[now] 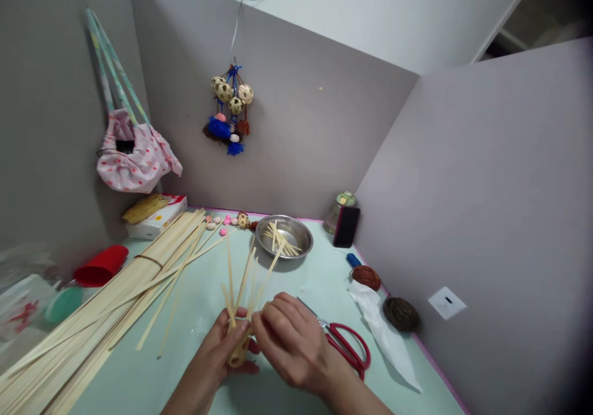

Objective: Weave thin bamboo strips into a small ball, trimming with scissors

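Beneath everything spreads the pale green counter point(324, 285), smooth and matte. Along its left side runs a long bundle of strips point(109, 310), flat, dry-looking and cream-coloured, cinched by a thin brown tie toward the far end, with several loose lengths splaying off its right side. At the far middle sits a round metal bowl point(304, 239), shiny and shallow, with short cut strips crossed inside it. To my right stretches a long, crumpled white sheet point(384, 335) (paper or cloth, I can't tell which). Nearer in lie my scissors point(348, 346), with looped red handles. Beyond the sheet rest a dark, fibrous-looking ball point(401, 314) and a smaller red-brown one point(365, 277).

The small strip piece point(238, 350) is at the near middle, rounded, with an opening at its near end and thin strips fanning upward. It sits in my left hand point(222, 344), fingers and thumb wrapped around it. My right hand point(294, 341) is just to its right, fingers curled in against the strips; its fingertips are hidden, so I can't tell what they pinch.
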Demonstrator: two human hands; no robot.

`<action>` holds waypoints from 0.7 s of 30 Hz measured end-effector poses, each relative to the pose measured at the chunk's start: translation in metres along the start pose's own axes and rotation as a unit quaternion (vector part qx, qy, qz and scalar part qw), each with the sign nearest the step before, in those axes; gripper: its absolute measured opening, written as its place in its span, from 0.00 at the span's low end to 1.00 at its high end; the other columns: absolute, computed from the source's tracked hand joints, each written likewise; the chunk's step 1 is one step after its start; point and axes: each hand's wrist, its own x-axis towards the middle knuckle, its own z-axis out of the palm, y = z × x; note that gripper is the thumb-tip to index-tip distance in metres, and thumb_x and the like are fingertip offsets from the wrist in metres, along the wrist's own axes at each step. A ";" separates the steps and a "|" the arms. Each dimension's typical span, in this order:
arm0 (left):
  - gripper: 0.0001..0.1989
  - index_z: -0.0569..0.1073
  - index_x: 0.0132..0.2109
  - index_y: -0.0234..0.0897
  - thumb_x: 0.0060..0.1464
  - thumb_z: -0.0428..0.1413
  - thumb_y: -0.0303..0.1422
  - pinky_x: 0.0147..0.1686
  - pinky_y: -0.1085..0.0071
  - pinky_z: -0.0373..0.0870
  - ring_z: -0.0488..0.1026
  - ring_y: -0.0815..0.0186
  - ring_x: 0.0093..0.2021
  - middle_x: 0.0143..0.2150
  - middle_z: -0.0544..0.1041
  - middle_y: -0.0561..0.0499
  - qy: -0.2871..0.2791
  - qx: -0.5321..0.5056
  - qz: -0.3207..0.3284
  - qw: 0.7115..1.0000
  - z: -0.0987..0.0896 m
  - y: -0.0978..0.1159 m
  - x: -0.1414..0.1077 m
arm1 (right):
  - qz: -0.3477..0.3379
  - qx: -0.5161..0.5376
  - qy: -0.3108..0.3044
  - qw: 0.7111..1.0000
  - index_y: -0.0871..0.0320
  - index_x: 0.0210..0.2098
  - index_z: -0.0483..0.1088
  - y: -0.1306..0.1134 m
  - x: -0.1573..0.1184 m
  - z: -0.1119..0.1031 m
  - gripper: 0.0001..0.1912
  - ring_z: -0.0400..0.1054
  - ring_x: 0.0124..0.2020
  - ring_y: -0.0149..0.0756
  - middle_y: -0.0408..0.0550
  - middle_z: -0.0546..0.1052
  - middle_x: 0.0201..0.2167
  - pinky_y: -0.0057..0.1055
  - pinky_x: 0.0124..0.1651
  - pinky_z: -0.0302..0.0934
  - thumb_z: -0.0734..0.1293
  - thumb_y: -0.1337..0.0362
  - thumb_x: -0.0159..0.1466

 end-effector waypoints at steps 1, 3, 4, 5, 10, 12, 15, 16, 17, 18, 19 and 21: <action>0.25 0.71 0.46 0.40 0.46 0.64 0.49 0.28 0.66 0.76 0.77 0.58 0.36 0.37 0.80 0.49 -0.003 -0.013 0.004 1.000 -0.001 0.000 0.000 | -0.011 0.003 0.019 1.000 0.70 0.43 0.75 0.001 -0.001 0.003 0.11 0.72 0.42 0.43 0.56 0.77 0.34 0.41 0.51 0.67 0.62 0.74 0.66; 0.25 0.72 0.45 0.40 0.45 0.65 0.50 0.29 0.66 0.76 0.77 0.57 0.38 0.40 0.80 0.47 -0.012 -0.033 0.006 0.999 -0.001 -0.001 -0.001 | -0.025 0.007 0.045 0.999 0.69 0.44 0.75 0.001 -0.003 0.008 0.12 0.72 0.46 0.45 0.56 0.78 0.37 0.41 0.53 0.67 0.61 0.72 0.67; 0.25 0.73 0.44 0.40 0.44 0.65 0.51 0.28 0.66 0.76 0.77 0.56 0.38 0.41 0.80 0.46 -0.013 -0.037 0.005 0.999 0.000 0.000 -0.003 | -0.026 0.006 0.051 0.998 0.68 0.44 0.75 0.001 -0.004 0.010 0.13 0.72 0.48 0.45 0.56 0.79 0.38 0.41 0.53 0.67 0.61 0.71 0.67; 0.26 0.74 0.44 0.40 0.43 0.65 0.51 0.29 0.66 0.76 0.77 0.56 0.38 0.41 0.81 0.46 -0.013 -0.037 0.002 0.999 0.002 0.001 -0.004 | -0.022 0.004 0.052 0.998 0.67 0.45 0.75 0.001 -0.004 0.012 0.13 0.71 0.49 0.45 0.56 0.79 0.40 0.40 0.53 0.67 0.60 0.70 0.68; 0.26 0.75 0.44 0.40 0.42 0.65 0.52 0.31 0.64 0.75 0.76 0.56 0.36 0.36 0.79 0.48 0.022 -0.023 -0.007 0.999 0.010 0.009 -0.011 | 0.032 -0.006 0.011 0.999 0.67 0.48 0.73 0.002 -0.005 0.016 0.13 0.71 0.49 0.41 0.56 0.80 0.45 0.37 0.50 0.67 0.60 0.71 0.69; 0.24 0.74 0.43 0.40 0.46 0.62 0.52 0.30 0.64 0.75 0.75 0.56 0.35 0.34 0.79 0.48 0.021 -0.016 -0.003 1.000 0.011 0.009 -0.010 | 0.060 -0.013 -0.001 0.998 0.67 0.48 0.73 0.004 -0.005 0.018 0.12 0.71 0.49 0.41 0.57 0.80 0.45 0.38 0.50 0.66 0.60 0.71 0.70; 0.25 0.74 0.48 0.39 0.53 0.57 0.53 0.30 0.65 0.72 0.74 0.56 0.35 0.33 0.78 0.48 -0.001 0.003 0.006 1.000 0.009 0.004 -0.008 | 0.081 -0.031 -0.017 0.996 0.66 0.48 0.71 0.006 -0.006 0.021 0.11 0.72 0.47 0.42 0.58 0.80 0.43 0.39 0.48 0.66 0.61 0.69 0.70; 0.25 0.73 0.50 0.39 0.54 0.57 0.52 0.31 0.65 0.72 0.75 0.56 0.37 0.34 0.78 0.47 -0.014 0.016 0.011 1.000 0.007 0.003 -0.007 | 0.083 -0.033 -0.021 0.996 0.66 0.48 0.71 0.006 -0.008 0.021 0.11 0.72 0.46 0.42 0.57 0.80 0.41 0.39 0.47 0.66 0.61 0.69 0.70; 0.24 0.73 0.52 0.40 0.54 0.58 0.50 0.34 0.65 0.72 0.75 0.56 0.39 0.37 0.79 0.46 -0.029 0.025 0.020 0.999 0.005 0.001 -0.006 | 0.087 -0.032 -0.026 0.995 0.66 0.48 0.71 0.006 -0.009 0.022 0.11 0.72 0.44 0.42 0.57 0.79 0.39 0.39 0.45 0.66 0.61 0.69 0.70; 0.25 0.72 0.54 0.41 0.52 0.61 0.47 0.38 0.64 0.72 0.74 0.55 0.42 0.41 0.79 0.46 -0.049 0.030 0.031 0.998 0.002 0.000 -0.006 | 0.093 -0.029 -0.030 0.995 0.66 0.48 0.70 0.007 -0.011 0.022 0.11 0.72 0.42 0.42 0.56 0.79 0.38 0.39 0.44 0.66 0.60 0.69 0.70; 0.26 0.72 0.55 0.42 0.50 0.63 0.45 0.42 0.63 0.71 0.74 0.55 0.46 0.46 0.79 0.45 -0.075 0.029 0.041 0.996 0.000 -0.001 -0.005 | 0.101 -0.024 -0.032 0.994 0.66 0.48 0.70 0.007 -0.013 0.022 0.10 0.71 0.41 0.41 0.56 0.78 0.37 0.39 0.43 0.66 0.60 0.70 0.70; 0.29 0.72 0.56 0.44 0.47 0.67 0.41 0.51 0.59 0.68 0.73 0.54 0.51 0.52 0.77 0.46 -0.143 0.005 0.048 0.989 -0.006 -0.002 -0.003 | 0.124 -0.010 -0.025 0.992 0.64 0.48 0.70 0.007 -0.018 0.022 0.10 0.71 0.39 0.40 0.55 0.78 0.36 0.38 0.42 0.66 0.61 0.71 0.69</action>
